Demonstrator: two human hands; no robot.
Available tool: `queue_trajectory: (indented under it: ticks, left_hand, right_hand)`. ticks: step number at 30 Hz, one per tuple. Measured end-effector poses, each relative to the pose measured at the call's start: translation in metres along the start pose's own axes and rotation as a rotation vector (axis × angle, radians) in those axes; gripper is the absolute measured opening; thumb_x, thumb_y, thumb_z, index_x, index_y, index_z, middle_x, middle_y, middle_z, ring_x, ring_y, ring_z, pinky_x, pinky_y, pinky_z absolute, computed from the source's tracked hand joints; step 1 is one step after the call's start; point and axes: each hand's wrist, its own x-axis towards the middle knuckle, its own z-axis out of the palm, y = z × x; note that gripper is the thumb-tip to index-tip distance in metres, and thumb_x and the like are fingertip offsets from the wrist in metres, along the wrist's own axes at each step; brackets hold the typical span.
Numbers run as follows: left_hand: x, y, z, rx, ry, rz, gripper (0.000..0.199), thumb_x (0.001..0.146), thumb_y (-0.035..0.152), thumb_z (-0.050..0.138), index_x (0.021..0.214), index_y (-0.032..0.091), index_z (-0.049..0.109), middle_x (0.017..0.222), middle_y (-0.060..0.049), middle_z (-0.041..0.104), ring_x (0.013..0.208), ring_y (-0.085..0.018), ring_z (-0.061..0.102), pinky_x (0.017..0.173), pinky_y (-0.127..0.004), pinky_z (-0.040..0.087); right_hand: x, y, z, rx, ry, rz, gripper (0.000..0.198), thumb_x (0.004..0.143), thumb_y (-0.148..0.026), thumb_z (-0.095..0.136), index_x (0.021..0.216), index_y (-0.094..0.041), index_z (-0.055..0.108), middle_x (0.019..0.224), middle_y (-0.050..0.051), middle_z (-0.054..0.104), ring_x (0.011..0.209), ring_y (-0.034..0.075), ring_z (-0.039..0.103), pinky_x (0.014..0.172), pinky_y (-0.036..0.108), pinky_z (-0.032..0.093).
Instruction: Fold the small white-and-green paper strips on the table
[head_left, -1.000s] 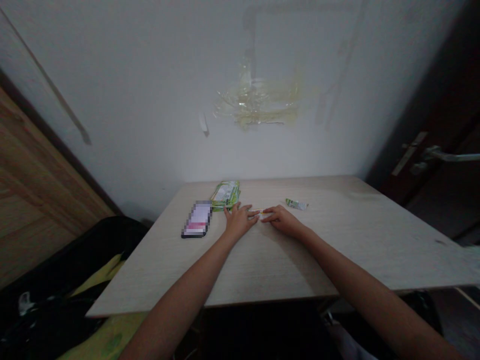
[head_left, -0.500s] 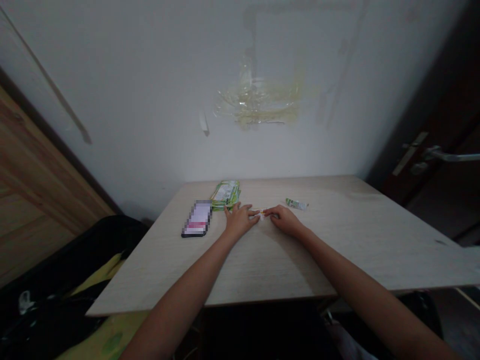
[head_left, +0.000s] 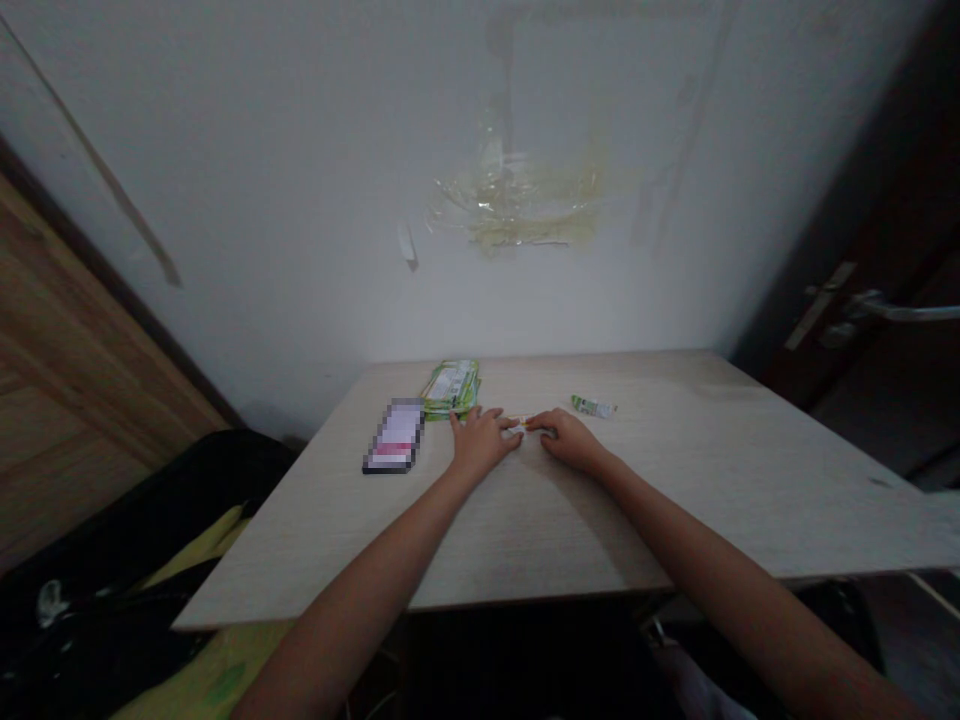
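Observation:
A small flat white and yellow piece [head_left: 523, 424], perhaps a wrapper, lies on the table between my two hands; fingertips cover much of it. My left hand [head_left: 480, 440] rests low with its fingers spread, index and thumb at the piece's left end. One of its outer fingers reaches the near edge of a stack of green and white packets [head_left: 452, 385]. From the other side, my right hand [head_left: 568, 438] presses its index fingertip on the piece while the other fingers curl in. Beyond the right hand lies a narrow green and white packet [head_left: 593, 407], seemingly folded.
A phone [head_left: 396, 437] with a blurred screen lies left of my left hand. The pale wooden table [head_left: 540, 540] meets a wall [head_left: 300, 200] marked with old clear tape [head_left: 517, 205]. A dark door with a metal handle [head_left: 900, 308] is at right.
Both hands stay at the small piece with only a slight shift of the fingers. The stack, the phone and the narrow packet keep their places.

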Motion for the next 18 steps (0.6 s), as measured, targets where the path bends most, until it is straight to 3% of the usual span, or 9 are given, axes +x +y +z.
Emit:
queue_trajectory:
  ticks: [10,18]
  left_hand:
    - [0.001,-0.002,0.002,-0.017,-0.027,0.001,0.048,0.083,0.071,0.052,0.122,0.047,0.066,0.144,0.003,0.056,0.135,-0.037,0.039,0.114,-0.069,0.007]
    - [0.004,-0.009,0.001,-0.014,-0.054,-0.001,0.034,0.091,0.055,0.048,0.121,0.050,0.066,0.148,0.004,0.051,0.141,-0.038,0.030,0.110,-0.075,0.007]
  right_hand:
    - [0.000,-0.004,-0.003,0.004,-0.009,0.006,0.047,0.072,-0.004,0.053,0.112,-0.017,0.073,0.116,0.008,0.073,0.111,0.023,0.063,0.104,0.037,0.045]
    - [0.001,-0.002,-0.003,0.021,-0.004,-0.015,0.047,0.071,-0.004,0.053,0.110,-0.019,0.074,0.116,0.007,0.073,0.110,0.023,0.064,0.105,0.039,0.044]
